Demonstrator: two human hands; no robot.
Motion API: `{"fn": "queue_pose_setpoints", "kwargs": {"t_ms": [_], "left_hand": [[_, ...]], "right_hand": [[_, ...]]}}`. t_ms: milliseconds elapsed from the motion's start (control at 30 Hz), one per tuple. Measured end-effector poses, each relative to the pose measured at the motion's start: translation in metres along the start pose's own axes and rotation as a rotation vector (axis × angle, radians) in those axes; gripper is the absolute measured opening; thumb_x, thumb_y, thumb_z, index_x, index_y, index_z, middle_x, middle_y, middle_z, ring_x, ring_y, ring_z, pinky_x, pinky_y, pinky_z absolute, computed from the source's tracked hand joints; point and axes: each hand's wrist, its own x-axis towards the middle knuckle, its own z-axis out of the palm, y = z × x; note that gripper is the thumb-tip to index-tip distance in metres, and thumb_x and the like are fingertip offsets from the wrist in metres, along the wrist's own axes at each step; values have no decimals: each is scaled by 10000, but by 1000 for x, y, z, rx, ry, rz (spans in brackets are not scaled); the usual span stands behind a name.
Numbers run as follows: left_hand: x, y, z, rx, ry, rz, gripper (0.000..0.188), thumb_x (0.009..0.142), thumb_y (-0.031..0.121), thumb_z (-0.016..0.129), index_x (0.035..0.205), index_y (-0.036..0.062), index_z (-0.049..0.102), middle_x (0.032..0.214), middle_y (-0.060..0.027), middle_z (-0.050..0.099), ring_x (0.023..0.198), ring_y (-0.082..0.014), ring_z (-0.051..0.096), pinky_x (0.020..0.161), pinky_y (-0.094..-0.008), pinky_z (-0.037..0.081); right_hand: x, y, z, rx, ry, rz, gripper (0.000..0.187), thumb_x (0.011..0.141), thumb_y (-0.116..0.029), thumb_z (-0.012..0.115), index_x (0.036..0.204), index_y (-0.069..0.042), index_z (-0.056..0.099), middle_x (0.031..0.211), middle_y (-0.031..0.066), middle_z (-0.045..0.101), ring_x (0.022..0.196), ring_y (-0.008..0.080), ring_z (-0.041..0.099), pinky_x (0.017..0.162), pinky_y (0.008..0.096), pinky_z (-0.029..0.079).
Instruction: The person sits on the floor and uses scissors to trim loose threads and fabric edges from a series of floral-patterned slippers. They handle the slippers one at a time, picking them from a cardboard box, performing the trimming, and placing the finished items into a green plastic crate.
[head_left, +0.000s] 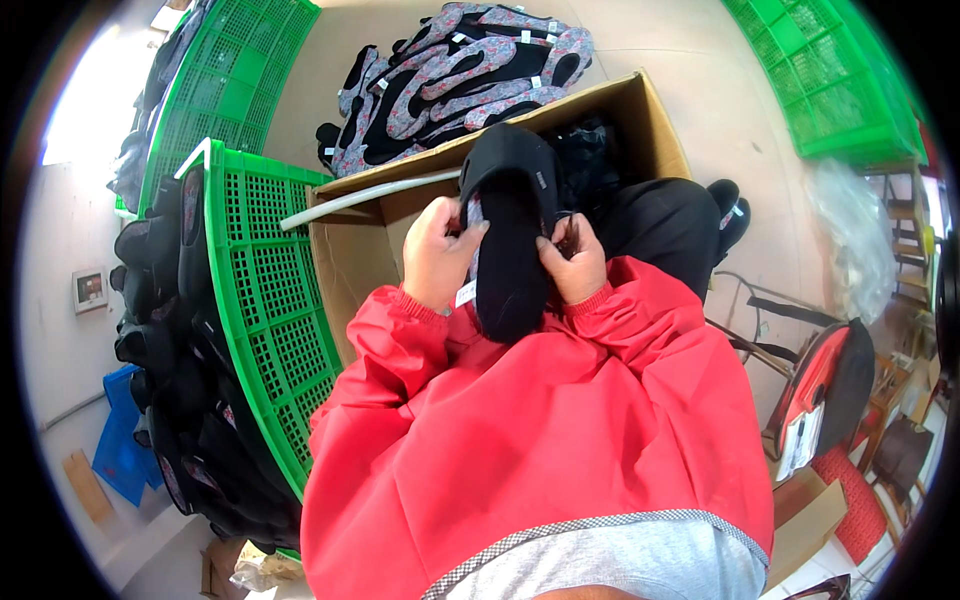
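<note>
White glare [95, 105] washes out the upper left, while fisheye edges darken.

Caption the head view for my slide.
Left hand and right hand grip a black slipper near a cardboard box and green crate.

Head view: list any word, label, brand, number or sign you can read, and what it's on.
No text is clearly legible.
Black slipper, in left hand and right hand: pale mark on its upper, too small.
White tag at the slipper's left edge: too small.
White tags on the floral-and-black pile: too small.
White sheet on the red-and-black object: blurred.
</note>
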Motion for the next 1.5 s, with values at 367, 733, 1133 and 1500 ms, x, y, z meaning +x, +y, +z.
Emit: {"fn": "queue_pose_setpoints", "kwargs": {"t_ms": [367, 733, 1133, 1500], "left_hand": [[-43, -8, -48, -23, -369, -307, 198, 929, 175, 637, 874, -15, 642, 748, -39, 651, 659, -93, 569, 632, -248, 476], [-80, 9, -11, -974, -174, -585, 382, 874, -63, 617, 1240, -51, 509, 1193, -93, 613, 1101, -168, 582, 976, -296, 460], [0, -7, -40, -148, -547, 58, 365, 758, 2, 682, 1119, 49, 675, 1058, -137, 682, 984, -311, 646, 896, -340, 498], [-10, -6, -2, -156, -253, 44, 130, 818, 49, 683, 941, 11, 697, 852, -100, 654, 810, -241, 647, 750, -314, 495]], "right_hand": [[10, 21, -10, 46, 119, -23, 242, 793, -36, 710, 817, -93, 475, 721, -60, 440, 639, 45, 414, 594, 217, 366], [5, -12, -28, 168, -137, 43, 198, 860, -36, 665, 826, -88, 477, 733, -10, 525, 602, 76, 499, 570, 205, 398], [30, -84, -82, 336, -174, -110, 59, 949, -105, 582, 954, -60, 544, 869, 141, 638, 530, 81, 503, 431, 176, 352], [12, -56, -22, 281, -487, 226, 132, 979, -176, 596, 1044, -61, 587, 885, 60, 657, 590, 56, 531, 485, 182, 365]]}}
